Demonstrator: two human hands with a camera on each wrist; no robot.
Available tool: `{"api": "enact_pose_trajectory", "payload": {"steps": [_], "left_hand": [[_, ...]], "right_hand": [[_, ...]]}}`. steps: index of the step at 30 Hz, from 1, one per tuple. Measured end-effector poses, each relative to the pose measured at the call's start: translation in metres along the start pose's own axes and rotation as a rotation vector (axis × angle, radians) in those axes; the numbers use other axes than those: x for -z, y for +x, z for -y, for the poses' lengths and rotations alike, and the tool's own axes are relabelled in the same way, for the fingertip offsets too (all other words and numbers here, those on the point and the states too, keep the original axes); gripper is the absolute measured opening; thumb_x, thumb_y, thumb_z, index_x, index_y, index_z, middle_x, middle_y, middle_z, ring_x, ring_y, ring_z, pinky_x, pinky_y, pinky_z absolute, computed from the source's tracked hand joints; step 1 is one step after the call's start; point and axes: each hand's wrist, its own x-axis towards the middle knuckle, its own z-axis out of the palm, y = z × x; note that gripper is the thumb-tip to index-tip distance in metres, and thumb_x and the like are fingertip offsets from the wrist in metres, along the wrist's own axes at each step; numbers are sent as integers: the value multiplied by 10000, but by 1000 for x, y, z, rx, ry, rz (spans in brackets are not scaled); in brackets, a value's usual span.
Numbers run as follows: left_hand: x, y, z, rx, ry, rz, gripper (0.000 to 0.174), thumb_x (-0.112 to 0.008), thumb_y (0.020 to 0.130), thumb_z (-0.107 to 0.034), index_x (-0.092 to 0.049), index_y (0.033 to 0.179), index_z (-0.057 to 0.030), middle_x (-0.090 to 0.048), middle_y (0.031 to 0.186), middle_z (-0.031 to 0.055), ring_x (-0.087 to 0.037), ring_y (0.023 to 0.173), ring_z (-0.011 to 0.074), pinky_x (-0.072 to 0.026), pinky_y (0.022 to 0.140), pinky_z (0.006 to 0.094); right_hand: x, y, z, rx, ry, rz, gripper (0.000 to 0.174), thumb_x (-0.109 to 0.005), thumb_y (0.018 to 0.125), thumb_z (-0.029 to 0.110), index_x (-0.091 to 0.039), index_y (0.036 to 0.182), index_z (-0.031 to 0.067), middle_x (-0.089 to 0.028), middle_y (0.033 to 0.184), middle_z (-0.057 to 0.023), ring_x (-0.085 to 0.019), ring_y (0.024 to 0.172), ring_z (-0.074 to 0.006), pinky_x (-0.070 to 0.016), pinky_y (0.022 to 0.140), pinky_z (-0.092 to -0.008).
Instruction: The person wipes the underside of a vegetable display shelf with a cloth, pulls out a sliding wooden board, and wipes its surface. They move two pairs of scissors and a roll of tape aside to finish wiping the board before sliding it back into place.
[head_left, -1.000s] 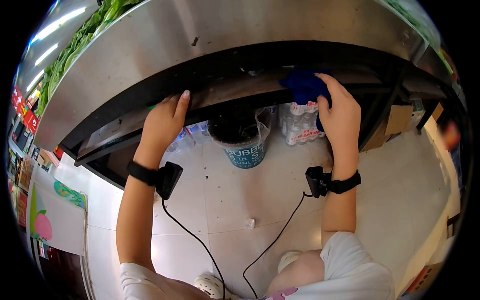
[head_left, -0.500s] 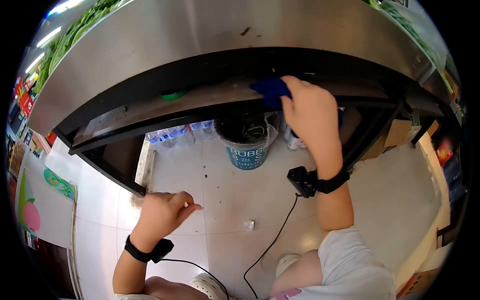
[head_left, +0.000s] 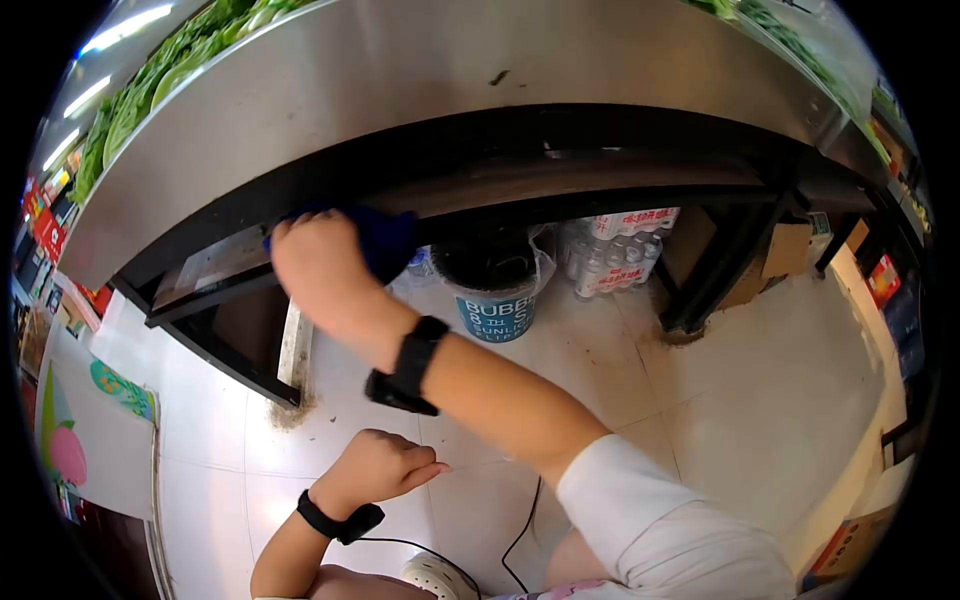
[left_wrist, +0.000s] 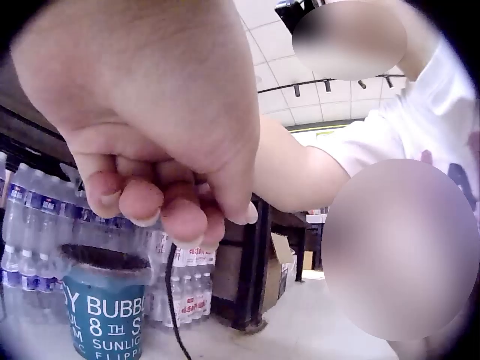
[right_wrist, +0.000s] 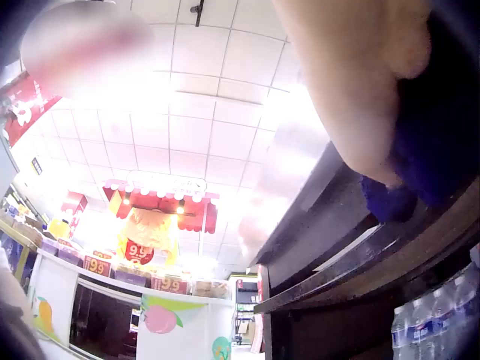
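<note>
My right hand (head_left: 325, 265) grips a dark blue cloth (head_left: 385, 240) on the narrow ledge (head_left: 480, 192) under the metal counter, toward its left part. In the right wrist view the cloth (right_wrist: 431, 169) bunches beneath the fingers against the dark ledge. My left hand (head_left: 378, 468) hangs low over the floor, away from the ledge. Its fingers (left_wrist: 142, 201) are loosely curled with nothing in them, the thumb near the index finger. The right forearm crosses in front of my body, above and beyond the left hand.
A teal bucket with a liner (head_left: 497, 315) stands below the ledge. Packs of bottled water (head_left: 615, 255) sit to its right, more bottles (right_wrist: 431, 326) to its left. Black frame legs (head_left: 725, 265) reach the floor. Leafy greens (head_left: 175, 60) lie on the counter.
My right hand has swept the cloth leftward along the ledge. The left hand has come off the ledge and dropped toward my body. A green item seen on the ledge earlier is now hidden.
</note>
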Motion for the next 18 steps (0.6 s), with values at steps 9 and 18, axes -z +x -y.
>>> {"api": "enact_pose_trajectory", "payload": {"steps": [9, 18], "left_hand": [[-4, -12, -7, 34, -45, 28, 341, -605, 859, -348, -565, 602, -127, -505, 474, 45, -530, 446, 243, -413, 439, 333], [-8, -21, 5, 1, -48, -16, 293, -593, 864, -347, -583, 659, -137, -514, 489, 30, -539, 458, 233, -418, 440, 339]], "right_hand": [[84, -17, -118, -60, 178, 310, 171, -591, 730, 102, -647, 890, 81, -643, 802, -148, -627, 778, -345, -509, 676, -440], [194, -63, -290, -387, -451, 324, 308, -679, 722, 173, -679, 1018, 86, -652, 927, -180, -627, 895, -333, -504, 775, -417]]}}
